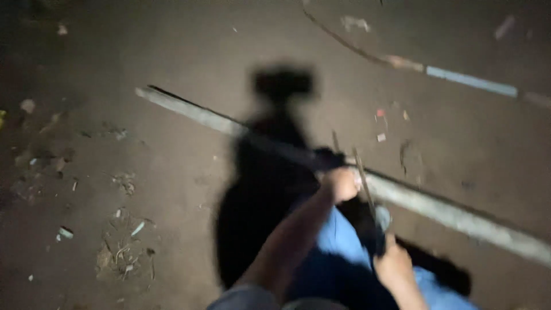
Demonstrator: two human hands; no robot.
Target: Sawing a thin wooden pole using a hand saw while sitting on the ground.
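Outdoors at night, left hand gripping a long grey pole lying on the dirt ground, right hand just behind, clamped on a thin blade angled against the pole, blurred.

Left arm bare, extended forward and away from the body, forearm running up toward frame centre. Left hand closed in a fist-like curl, knuckles up. Right hand lower and nearer the body, fingers wrapped closed, wrist angled inward. Hands apart, right below left. Motion blur hides individual fingers.
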